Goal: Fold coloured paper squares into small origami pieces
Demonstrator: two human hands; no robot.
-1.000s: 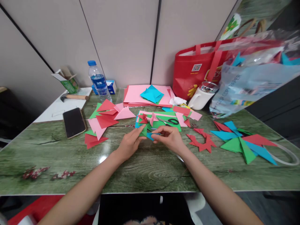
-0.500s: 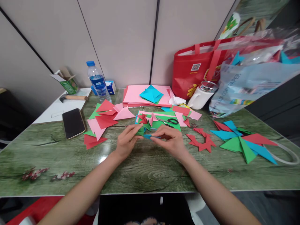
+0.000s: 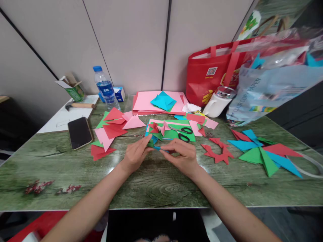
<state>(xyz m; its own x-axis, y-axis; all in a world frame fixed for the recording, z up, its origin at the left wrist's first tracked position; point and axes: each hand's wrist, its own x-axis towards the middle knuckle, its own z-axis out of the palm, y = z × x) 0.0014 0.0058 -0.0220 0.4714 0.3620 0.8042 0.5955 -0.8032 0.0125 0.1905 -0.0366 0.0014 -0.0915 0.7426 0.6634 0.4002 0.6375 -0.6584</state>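
At the middle of the table, my left hand [image 3: 135, 155] pinches a small folded green paper [image 3: 150, 143]. My right hand [image 3: 182, 155] is closed on a folded blue paper [image 3: 160, 149], which meets the green one between the hands. Just beyond them lie black-handled scissors [image 3: 183, 133] on green sheets [image 3: 174, 125], beside small red and pink folded pieces [image 3: 163, 128]. Red and pink folded triangles [image 3: 114, 129] are spread to the left. A ring of red folded pieces [image 3: 216, 155] lies right of my right hand.
A phone [image 3: 80, 132], a hammer [image 3: 80, 105] and a water bottle [image 3: 106, 89] are at the left. A white mug [image 3: 217, 102], a red bag [image 3: 209, 75] and a plastic bag [image 3: 267, 87] stand back right. Large folded paper pieces [image 3: 259, 151] lie near the right edge.
My right hand has shifted slightly left and nearer, showing more of the scissors' handles. Both hands still hold the papers.
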